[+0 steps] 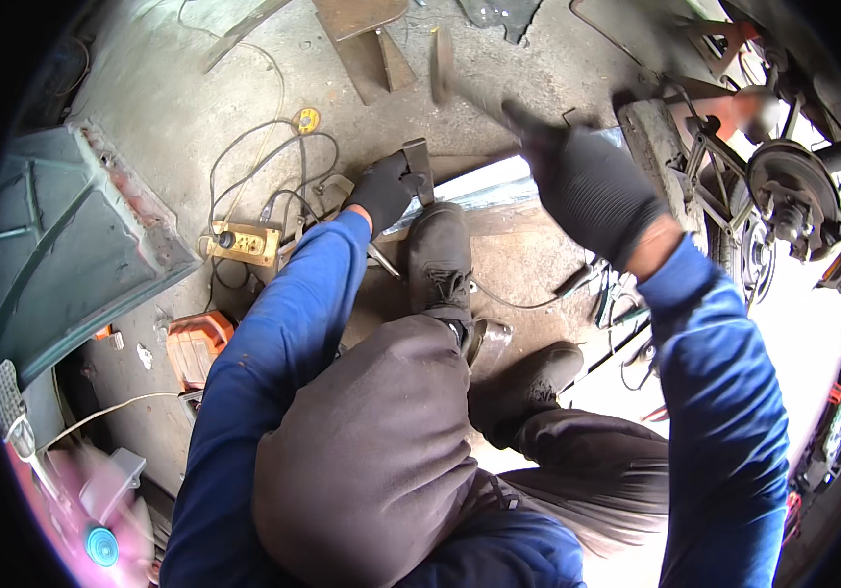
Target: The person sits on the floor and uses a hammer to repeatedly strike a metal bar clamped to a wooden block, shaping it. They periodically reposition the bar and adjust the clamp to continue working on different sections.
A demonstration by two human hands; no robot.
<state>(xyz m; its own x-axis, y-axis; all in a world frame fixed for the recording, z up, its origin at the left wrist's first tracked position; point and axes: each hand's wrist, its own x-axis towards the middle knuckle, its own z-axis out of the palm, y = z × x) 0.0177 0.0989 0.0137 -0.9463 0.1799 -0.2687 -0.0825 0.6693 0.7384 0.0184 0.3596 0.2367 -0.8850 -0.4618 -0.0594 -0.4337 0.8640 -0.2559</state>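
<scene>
My right hand [592, 186], in a black glove, is closed round the handle of a hammer [442, 67]. The hammer is raised, its head smeared by motion. Lower and to the left, my gloved left hand [379, 191] grips a flat metal piece [420, 169] held on edge at the end of a shiny metal strip [489, 183]. The strip lies on a wooden board [504, 220] on the floor. One of my dark boots [439, 253] stands with its toe against the strip, close to my left hand. My fingers hide part of the metal piece.
To the left are a yellow socket box [244, 243] with tangled cables, an orange case [199, 345] and a large grey-green panel [58, 225]. A brake disc [795, 191] and suspension parts stand at right. A steel stand [370, 54] is ahead. A pink fan [102, 529] sits lower left.
</scene>
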